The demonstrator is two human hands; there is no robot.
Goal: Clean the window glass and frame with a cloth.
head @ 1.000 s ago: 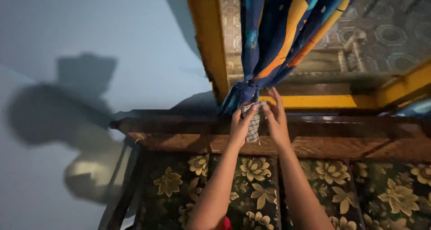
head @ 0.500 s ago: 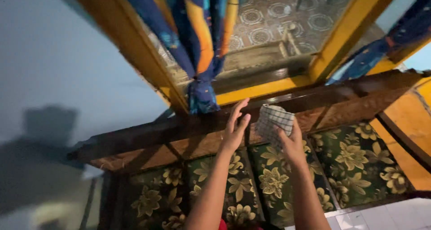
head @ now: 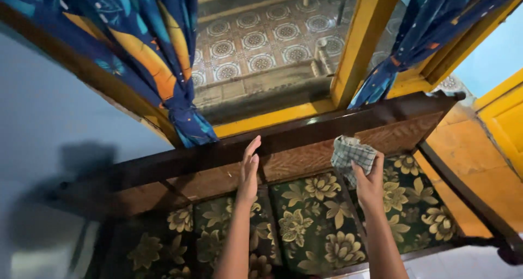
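My right hand [head: 369,182] grips a crumpled checked cloth [head: 352,153] and holds it against the dark wooden backrest [head: 305,148] of a sofa. My left hand [head: 249,170] is flat and open, fingers together, with its edge close to the same backrest, further left. Behind the backrest is a yellow window frame [head: 357,44] with a blue and orange curtain [head: 158,55] tied at the left and another blue curtain [head: 408,44] at the right.
The sofa has dark cushions [head: 310,224] with a gold flower pattern. A pale blue wall [head: 60,132] lies to the left and an orange-yellow door [head: 501,121] to the right. Patterned floor tiles [head: 261,39] show through the window glass.
Both hands have left the tied curtain and moved apart. The right hand carried the cloth to the right along the backrest. The view has swung right, showing the second curtain.
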